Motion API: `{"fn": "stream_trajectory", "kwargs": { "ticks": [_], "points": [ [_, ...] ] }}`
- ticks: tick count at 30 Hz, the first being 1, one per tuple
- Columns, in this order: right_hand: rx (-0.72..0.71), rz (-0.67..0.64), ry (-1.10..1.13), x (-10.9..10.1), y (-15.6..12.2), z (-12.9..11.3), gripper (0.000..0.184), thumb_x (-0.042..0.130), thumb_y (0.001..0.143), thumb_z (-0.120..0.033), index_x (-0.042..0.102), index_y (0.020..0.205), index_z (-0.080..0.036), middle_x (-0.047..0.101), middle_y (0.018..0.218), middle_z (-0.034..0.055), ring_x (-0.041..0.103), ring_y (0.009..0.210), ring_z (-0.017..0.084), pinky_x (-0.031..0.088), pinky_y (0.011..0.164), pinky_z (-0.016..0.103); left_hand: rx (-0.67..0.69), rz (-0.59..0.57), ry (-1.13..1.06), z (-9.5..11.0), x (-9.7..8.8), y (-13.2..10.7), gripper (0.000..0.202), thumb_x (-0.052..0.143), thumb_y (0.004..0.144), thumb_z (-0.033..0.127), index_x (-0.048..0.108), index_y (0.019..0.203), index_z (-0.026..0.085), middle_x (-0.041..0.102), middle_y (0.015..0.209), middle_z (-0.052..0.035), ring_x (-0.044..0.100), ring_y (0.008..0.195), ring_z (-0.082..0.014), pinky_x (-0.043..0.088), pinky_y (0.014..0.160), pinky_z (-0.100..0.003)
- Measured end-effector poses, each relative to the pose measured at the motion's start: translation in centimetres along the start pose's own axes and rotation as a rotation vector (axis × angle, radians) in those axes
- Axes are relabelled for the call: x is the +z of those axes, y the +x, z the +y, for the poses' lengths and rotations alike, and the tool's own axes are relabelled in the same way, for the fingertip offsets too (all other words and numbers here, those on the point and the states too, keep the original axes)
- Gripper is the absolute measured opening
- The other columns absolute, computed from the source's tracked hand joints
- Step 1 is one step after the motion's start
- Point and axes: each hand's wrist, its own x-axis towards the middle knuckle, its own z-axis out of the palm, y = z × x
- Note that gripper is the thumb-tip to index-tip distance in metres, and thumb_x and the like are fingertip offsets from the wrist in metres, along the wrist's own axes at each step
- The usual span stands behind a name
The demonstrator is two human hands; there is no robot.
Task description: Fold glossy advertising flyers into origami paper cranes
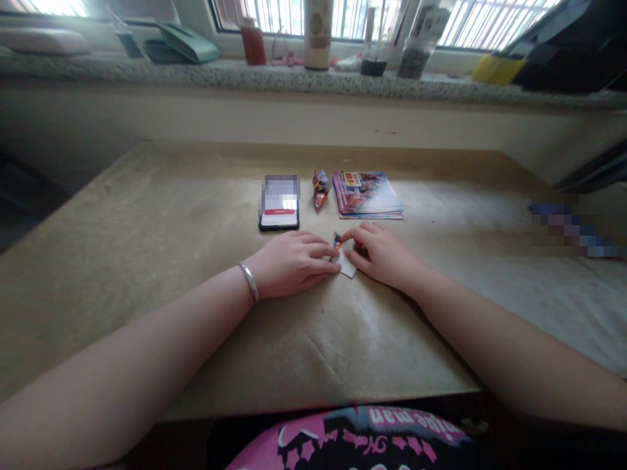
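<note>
While windows [284, 14] glow, hands [296, 264] rest on the table [171, 261].

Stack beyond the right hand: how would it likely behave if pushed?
The stack would probably slide rather than tip, since it lies low and flat on the table. Its layers may shift apart, as their edges look slightly out of line. The pale sheen on top suggests a somewhat slippery surface.

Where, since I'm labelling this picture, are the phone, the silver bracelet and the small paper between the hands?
Phone [279, 204]: head view, middle of its screen.
Silver bracelet [249, 281]: head view, middle of its visible band.
Small paper [347, 266]: head view, its white part.
</note>
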Motion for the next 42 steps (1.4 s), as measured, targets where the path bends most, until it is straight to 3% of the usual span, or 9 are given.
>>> {"fn": "stream_trajectory", "kwargs": {
  "ticks": [3, 8, 11, 14, 19, 26, 30, 35, 42],
  "points": [
    [-0.035, -0.003, 0.111, -0.1, -0.1, 0.5, 0.033, 0.058, 0.082, -0.032, 0.063, 0.113, -0.02, 0.061, 0.089, 0.0065, 0.058, 0.082, 0.019, 0.045, 0.078, 0.032, -0.045, -0.002, 0.1, -0.1, -0.1, 0.0, 0.025, 0.046, 0.093, 0.027, 0.067, 0.105, 0.026, 0.067, 0.115, -0.0024, 0.06, 0.108, -0.0187, 0.043, 0.097, -0.038],
    [-0.164, 0.035, 0.077, -0.1, -0.1, 0.6, 0.029, 0.058, 0.084, -0.029, 0.067, 0.11, -0.023, 0.06, 0.116, 0.0093, 0.054, 0.106, 0.023, 0.043, 0.094, 0.039, -0.136, -0.009, 0.113, -0.4, 0.4, -0.1, 0.027, 0.044, 0.093, 0.026, 0.065, 0.109, 0.019, 0.066, 0.117, -0.0045, 0.06, 0.106, -0.0197, 0.046, 0.095, -0.036],
    [-0.23, 0.011, 0.005, -0.2, -0.1, 0.3, 0.028, 0.053, 0.087, -0.027, 0.069, 0.11, -0.021, 0.064, 0.111, 0.0079, 0.054, 0.105, 0.023, 0.042, 0.095, 0.039, -0.176, -0.023, 0.085, -0.1, 0.8, 0.0, 0.033, 0.044, 0.092, 0.028, 0.06, 0.118, 0.016, 0.064, 0.119, -0.0074, 0.059, 0.107, -0.0213, 0.048, 0.093, -0.034],
    [-0.247, -0.007, -0.034, -0.5, 0.0, 0.3, 0.027, 0.05, 0.089, -0.027, 0.072, 0.103, -0.021, 0.069, 0.1, 0.0061, 0.057, 0.096, 0.022, 0.045, 0.089, 0.036, -0.222, -0.039, 0.104, 0.4, 0.6, 0.3, 0.032, 0.042, 0.092, 0.028, 0.063, 0.113, 0.017, 0.065, 0.108, -0.0083, 0.061, 0.097, -0.0208, 0.05, 0.083, -0.032],
    [-0.208, -0.021, -0.074, -1.2, 0.1, 0.4, 0.026, 0.051, 0.087, -0.027, 0.075, 0.094, -0.022, 0.072, 0.098, 0.0048, 0.06, 0.091, 0.021, 0.047, 0.083, 0.035, -0.285, -0.076, 0.111, 0.8, 0.0, 0.5, 0.027, 0.046, 0.09, 0.026, 0.07, 0.1, 0.019, 0.064, 0.092, -0.0074, 0.061, 0.082, -0.0181, 0.05, 0.073, -0.03],
    [-0.142, -0.051, -0.15, -1.8, -0.2, 0.0, 0.024, 0.051, 0.086, -0.025, 0.075, 0.087, -0.023, 0.073, 0.098, 0.0017, 0.066, 0.087, 0.02, 0.047, 0.073, 0.031, -0.286, -0.099, 0.125, 0.8, -0.3, -0.1, 0.027, 0.049, 0.083, 0.018, 0.069, 0.101, 0.018, 0.065, 0.1, -0.0066, 0.061, 0.085, -0.0177, 0.051, 0.075, -0.029],
    [-0.123, -0.033, -0.07, -1.6, -0.3, 0.2, 0.022, 0.051, 0.085, -0.024, 0.073, 0.086, -0.021, 0.073, 0.098, 0.0023, 0.065, 0.089, 0.019, 0.047, 0.076, 0.029, -0.23, -0.091, 0.147, 0.6, -0.2, -0.2, 0.025, 0.049, 0.085, 0.018, 0.068, 0.099, 0.017, 0.066, 0.104, -0.0066, 0.062, 0.093, -0.0187, 0.051, 0.082, -0.031],
    [0.094, 0.03, 0.07, -0.5, 0.0, 0.3, 0.017, 0.057, 0.083, -0.031, 0.07, 0.085, -0.02, 0.068, 0.085, 0.005, 0.061, 0.081, 0.019, 0.047, 0.072, 0.03, -0.216, -0.033, 0.163, 0.2, 0.1, -0.1, 0.024, 0.045, 0.089, 0.021, 0.067, 0.097, 0.017, 0.067, 0.11, -0.0061, 0.062, 0.097, -0.0201, 0.051, 0.084, -0.034],
    [0.103, 0.068, 0.084, 0.5, 0.3, 0.3, 0.036, 0.061, 0.08, -0.036, 0.068, 0.11, -0.017, 0.063, 0.092, 0.0088, 0.058, 0.085, 0.022, 0.046, 0.079, 0.034, -0.252, -0.007, 0.084, -0.1, 0.5, 0.0, 0.023, 0.047, 0.087, 0.017, 0.063, 0.103, 0.012, 0.065, 0.111, -0.0113, 0.062, 0.102, -0.0213, 0.05, 0.091, -0.036]
  ]
}}
